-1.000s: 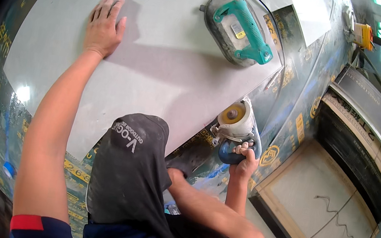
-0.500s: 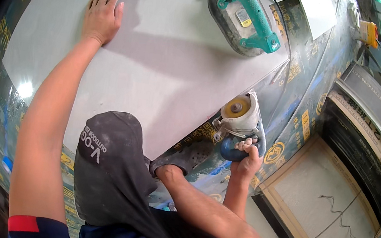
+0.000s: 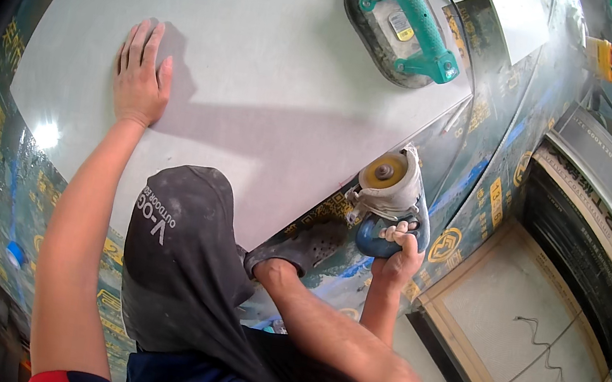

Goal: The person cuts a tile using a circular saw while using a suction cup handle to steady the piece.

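Note:
A large pale grey tile (image 3: 263, 52) lies flat before me. My left hand (image 3: 139, 85) rests on its left part, palm down with the fingers stretched out. In my right hand (image 3: 401, 253) is a handheld circular cutter (image 3: 391, 195), gripped by its blue handle. Its round yellowish disc (image 3: 384, 172) sits under a whitish, dusty guard at the tile's right edge. Whether the disc touches the tile I cannot tell. On the tile's far right part stands a suction lifter (image 3: 403, 29) with a green handle and a dusty oval base.
Printed dark floor covering (image 3: 470, 191) spreads around the tile. To the right are stacked boxed tiles (image 3: 593, 208) and a wooden-framed tile crate (image 3: 535, 340) with loose cord. My shoe (image 3: 306, 246) is near the tile's edge. A yellow bucket (image 3: 600, 59) stands far right.
My left hand has slid nearer to me across the tile, still flat. The cutter stays in my right hand at the edge. The view has shifted slightly, and haze shows at the far right.

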`<state>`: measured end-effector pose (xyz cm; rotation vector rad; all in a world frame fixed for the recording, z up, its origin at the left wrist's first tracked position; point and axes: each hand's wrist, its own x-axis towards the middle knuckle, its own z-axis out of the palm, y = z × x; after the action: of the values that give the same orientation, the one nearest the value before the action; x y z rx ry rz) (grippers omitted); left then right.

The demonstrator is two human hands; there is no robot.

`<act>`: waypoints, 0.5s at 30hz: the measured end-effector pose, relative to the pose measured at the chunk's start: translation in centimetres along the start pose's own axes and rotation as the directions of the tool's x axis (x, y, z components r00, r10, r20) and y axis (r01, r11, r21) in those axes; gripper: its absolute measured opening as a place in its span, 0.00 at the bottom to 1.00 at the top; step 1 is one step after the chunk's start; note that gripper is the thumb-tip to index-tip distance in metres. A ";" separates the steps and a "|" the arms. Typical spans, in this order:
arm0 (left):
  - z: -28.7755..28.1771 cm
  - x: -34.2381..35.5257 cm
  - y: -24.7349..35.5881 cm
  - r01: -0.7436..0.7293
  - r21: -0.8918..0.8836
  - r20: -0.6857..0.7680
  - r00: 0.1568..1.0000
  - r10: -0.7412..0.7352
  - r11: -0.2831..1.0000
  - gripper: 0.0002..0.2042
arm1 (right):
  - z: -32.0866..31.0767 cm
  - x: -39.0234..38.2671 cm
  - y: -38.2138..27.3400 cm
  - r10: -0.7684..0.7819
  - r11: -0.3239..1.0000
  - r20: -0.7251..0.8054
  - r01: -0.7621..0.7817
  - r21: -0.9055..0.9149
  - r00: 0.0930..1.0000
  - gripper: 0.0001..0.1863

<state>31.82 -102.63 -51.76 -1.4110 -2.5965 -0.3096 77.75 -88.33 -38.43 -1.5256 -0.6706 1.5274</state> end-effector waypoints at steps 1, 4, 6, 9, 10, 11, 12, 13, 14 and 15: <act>0.1 0.1 0.2 0.000 -0.007 0.000 1.000 0.000 1.000 0.26 | 0.0 -0.1 -0.1 -0.005 1.000 -0.006 0.005 -0.003 1.000 0.15; 0.1 0.2 0.4 0.005 -0.024 -0.003 1.000 -0.005 1.000 0.26 | 0.1 -0.2 -0.2 -0.011 1.000 -0.010 0.011 -0.009 1.000 0.15; 0.2 0.1 0.3 0.008 -0.038 -0.008 1.000 -0.008 0.999 0.26 | 0.0 -0.2 -0.1 -0.009 1.000 -0.002 0.009 -0.007 1.000 0.15; 0.3 0.1 0.1 0.012 -0.035 -0.006 1.000 -0.012 0.999 0.26 | 0.4 -0.4 0.1 -0.006 1.000 -0.024 0.006 -0.005 1.000 0.15; 0.2 0.1 0.2 0.017 -0.028 -0.001 1.000 -0.017 0.999 0.26 | 0.4 -0.4 0.1 -0.005 1.000 -0.021 0.005 -0.004 1.000 0.15; 0.3 0.1 0.2 0.019 -0.026 -0.002 1.000 -0.019 0.999 0.26 | 0.4 -0.4 0.0 -0.003 1.000 -0.019 0.003 -0.002 1.000 0.15; 0.3 0.1 0.2 0.021 -0.025 -0.003 1.000 -0.021 0.999 0.26 | 0.4 -0.4 0.0 -0.002 1.000 -0.017 0.002 0.001 1.000 0.15; 0.3 0.1 0.2 0.022 -0.023 -0.005 1.000 -0.022 0.999 0.26 | 0.4 -0.5 0.1 -0.005 1.000 -0.016 0.005 -0.001 1.000 0.15; 0.3 0.1 0.3 0.024 -0.027 -0.001 1.000 -0.024 0.999 0.26 | 0.3 -0.5 0.1 -0.007 1.000 -0.016 0.007 -0.002 1.000 0.15; 0.3 0.1 0.3 0.026 -0.029 0.003 1.000 -0.026 0.999 0.26 | 0.3 -0.5 0.2 -0.008 1.000 -0.015 0.008 -0.004 1.000 0.16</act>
<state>32.02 -102.28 -51.96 -1.3894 -2.6246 -0.3503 77.39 -88.77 -38.31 -1.5342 -0.6702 1.5083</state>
